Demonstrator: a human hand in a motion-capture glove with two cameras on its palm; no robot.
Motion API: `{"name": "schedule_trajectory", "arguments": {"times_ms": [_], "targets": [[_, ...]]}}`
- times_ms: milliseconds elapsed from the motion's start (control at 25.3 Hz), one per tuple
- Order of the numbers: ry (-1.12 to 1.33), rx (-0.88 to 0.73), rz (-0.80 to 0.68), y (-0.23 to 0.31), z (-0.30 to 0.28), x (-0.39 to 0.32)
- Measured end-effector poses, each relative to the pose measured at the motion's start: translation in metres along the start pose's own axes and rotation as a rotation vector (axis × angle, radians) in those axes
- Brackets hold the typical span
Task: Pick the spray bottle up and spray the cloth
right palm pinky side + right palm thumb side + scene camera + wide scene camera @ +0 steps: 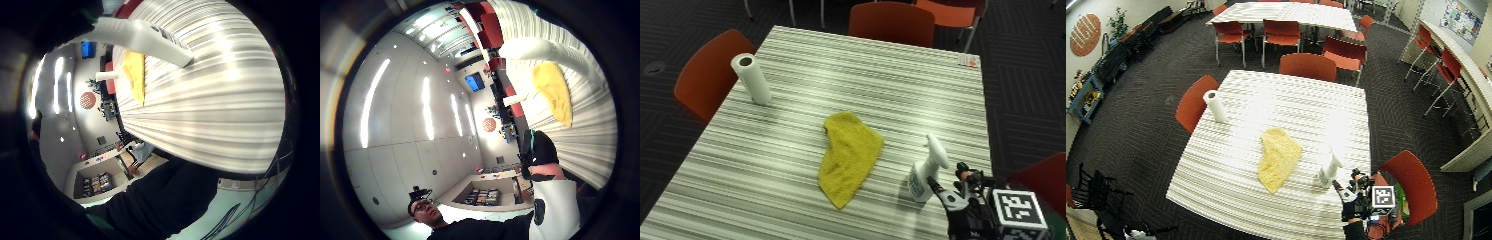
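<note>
White paper roll (751, 78) stands at the left of the striped table (873, 75). Yellow cloth (848, 156) lies flat in the middle. Beside it stands the spray bottle (927, 170). The gloved right hand (958, 205) is just beside the bottle; I cannot tell how its fingers are.

Gloved right hand (958, 204) reaches in low at the near right corner, forearm coming up from below the edge. The fingers (937, 189) point forward, straight and relaxed, nothing between them. In the wide view the hand (1349, 196) hangs beside that same corner.
</note>
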State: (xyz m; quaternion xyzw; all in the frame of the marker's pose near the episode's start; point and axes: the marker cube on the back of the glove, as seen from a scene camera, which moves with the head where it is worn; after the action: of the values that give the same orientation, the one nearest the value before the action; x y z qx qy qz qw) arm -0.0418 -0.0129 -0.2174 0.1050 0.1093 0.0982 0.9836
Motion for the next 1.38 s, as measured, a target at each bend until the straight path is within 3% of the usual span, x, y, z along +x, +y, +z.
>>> {"name": "schedule_trajectory", "arguments": {"times_ms": [435, 1384], "targets": [[-0.008, 0.002, -0.005, -0.055, -0.003, 0.029], [-0.053, 0.033, -0.037, -0.077, 0.001, 0.029]]}}
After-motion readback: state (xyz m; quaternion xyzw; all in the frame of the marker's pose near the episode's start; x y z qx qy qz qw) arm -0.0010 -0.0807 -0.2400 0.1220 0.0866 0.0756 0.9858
